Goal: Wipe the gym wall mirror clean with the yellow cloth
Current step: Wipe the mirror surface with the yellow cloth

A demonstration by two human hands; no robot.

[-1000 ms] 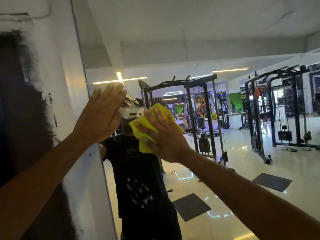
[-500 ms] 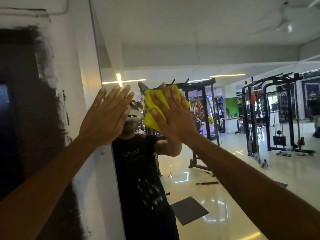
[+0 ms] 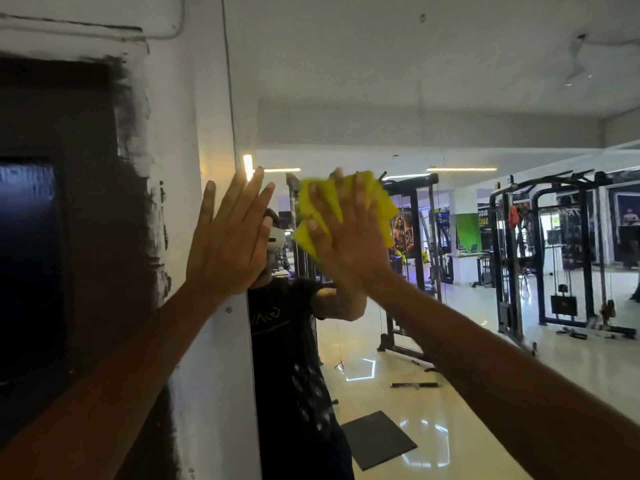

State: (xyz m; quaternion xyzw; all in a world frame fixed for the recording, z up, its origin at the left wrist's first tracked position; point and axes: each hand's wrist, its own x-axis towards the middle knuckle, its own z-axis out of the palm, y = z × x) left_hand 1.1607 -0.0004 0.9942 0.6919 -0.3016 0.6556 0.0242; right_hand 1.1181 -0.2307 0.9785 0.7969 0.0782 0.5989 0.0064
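While the left hand [image 3: 227, 249] braces, yellow cloth [image 3: 313, 209] lies under right hand [image 3: 349, 237]

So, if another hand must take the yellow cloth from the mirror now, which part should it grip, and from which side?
Probably the lower-left corner of the yellow cloth, approached from the left. There the folded cloth sticks out past the right hand, whose flat fingers press its middle to the mirror. The left hand lies close by, so room is tight.

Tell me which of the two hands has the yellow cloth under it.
The right hand: its spread fingers press the yellow cloth against the mirror. The left hand rests bare at the mirror's edge.
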